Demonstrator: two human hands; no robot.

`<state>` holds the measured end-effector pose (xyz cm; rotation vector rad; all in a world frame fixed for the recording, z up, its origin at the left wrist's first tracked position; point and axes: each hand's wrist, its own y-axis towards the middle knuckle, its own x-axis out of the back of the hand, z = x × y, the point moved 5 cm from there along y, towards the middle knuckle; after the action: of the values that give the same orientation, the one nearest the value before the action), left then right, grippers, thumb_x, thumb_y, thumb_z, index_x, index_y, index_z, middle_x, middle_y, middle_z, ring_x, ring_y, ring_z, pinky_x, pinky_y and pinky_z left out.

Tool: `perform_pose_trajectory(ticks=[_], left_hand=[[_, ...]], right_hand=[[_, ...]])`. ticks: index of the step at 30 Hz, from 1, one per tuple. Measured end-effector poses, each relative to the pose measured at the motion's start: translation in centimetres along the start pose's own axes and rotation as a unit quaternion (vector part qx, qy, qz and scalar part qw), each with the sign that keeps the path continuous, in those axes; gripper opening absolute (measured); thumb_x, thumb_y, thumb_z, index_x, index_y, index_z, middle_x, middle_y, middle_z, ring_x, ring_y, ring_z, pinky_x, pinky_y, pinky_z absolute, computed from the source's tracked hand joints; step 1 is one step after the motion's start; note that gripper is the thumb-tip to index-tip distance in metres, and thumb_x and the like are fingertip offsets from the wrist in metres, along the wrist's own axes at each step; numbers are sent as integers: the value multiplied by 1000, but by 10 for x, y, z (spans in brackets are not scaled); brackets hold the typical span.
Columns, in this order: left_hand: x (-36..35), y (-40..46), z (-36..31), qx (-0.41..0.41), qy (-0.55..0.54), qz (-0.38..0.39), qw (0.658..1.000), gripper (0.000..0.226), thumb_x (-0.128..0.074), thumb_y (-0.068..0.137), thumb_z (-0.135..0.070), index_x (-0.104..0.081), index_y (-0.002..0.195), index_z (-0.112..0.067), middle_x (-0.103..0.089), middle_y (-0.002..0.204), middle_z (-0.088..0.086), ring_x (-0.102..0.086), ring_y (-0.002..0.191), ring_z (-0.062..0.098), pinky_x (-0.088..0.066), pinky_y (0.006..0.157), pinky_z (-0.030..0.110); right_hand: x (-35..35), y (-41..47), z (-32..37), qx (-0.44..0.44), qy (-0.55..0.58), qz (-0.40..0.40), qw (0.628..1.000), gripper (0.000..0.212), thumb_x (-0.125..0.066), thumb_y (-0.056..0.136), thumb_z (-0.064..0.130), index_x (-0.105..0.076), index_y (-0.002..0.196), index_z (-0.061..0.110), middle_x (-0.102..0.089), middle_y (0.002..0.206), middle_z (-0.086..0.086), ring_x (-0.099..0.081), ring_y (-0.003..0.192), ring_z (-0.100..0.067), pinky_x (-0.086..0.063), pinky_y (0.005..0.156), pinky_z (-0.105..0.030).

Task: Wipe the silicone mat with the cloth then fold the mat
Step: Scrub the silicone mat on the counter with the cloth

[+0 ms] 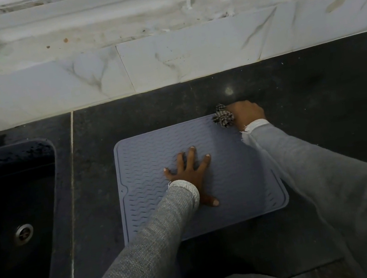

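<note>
A: What is your left hand (193, 173) doing?

B: It lies flat with the fingers spread, pressing on the middle of the grey silicone mat (233, 179), which is unfolded on the dark counter (315, 92) under both your hands.

A: And your right hand (246, 112)?

B: Beyond your left hand and to its right, at the mat's far right corner, it grips a bunched checked cloth (223, 117). The cloth touches that corner.

A: What else is around you?

B: A dark sink (44, 167) with a metal drain (24, 233) sits well to the left of your left hand. Past your right hand, a marbled white tile wall (188, 55) rises behind the counter.
</note>
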<state>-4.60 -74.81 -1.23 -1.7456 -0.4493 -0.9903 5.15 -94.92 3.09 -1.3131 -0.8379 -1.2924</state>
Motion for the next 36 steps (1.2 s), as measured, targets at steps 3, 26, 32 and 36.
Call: perform_pose_trajectory(ticks=[3,26,32,36], left_hand=[[1,0,0,3,6,3,1000,129,-74,55,-70,17,144,-46,36,151,-2,25,142,35,-4,103,76],[2,-3,1,-7,-1,2,1000,127,-73,58,-69,15,145,-45,35,152,-1,25,142,35,-4,103,76],[1,-3,0,-5,4,2,1000,128,-73,57,-69,16,145,-45,35,152,0,25,142,36,-4,102,77],[0,1,1,-2,9,14,1000,128,-71,58,-71,20,144,-45,32,153,2,26,141,37,-2,102,77]], right_hand=[[-16,-4,49,108,4,10,994,32,-48,93,30,-56,122,18,-59,128,-11,-57,114,-33,-47,95,-42],[-25,-12,42,151,-69,31,986,36,-45,92,40,-56,123,23,-59,130,-7,-56,118,-30,-45,101,-41],[-5,2,47,98,-24,30,994,28,-50,89,37,-65,105,21,-67,114,-11,-63,102,-34,-50,87,-44],[-29,-15,106,223,5,127,966,45,-43,95,37,-40,138,25,-35,151,-3,-32,139,-27,-27,116,-43]])
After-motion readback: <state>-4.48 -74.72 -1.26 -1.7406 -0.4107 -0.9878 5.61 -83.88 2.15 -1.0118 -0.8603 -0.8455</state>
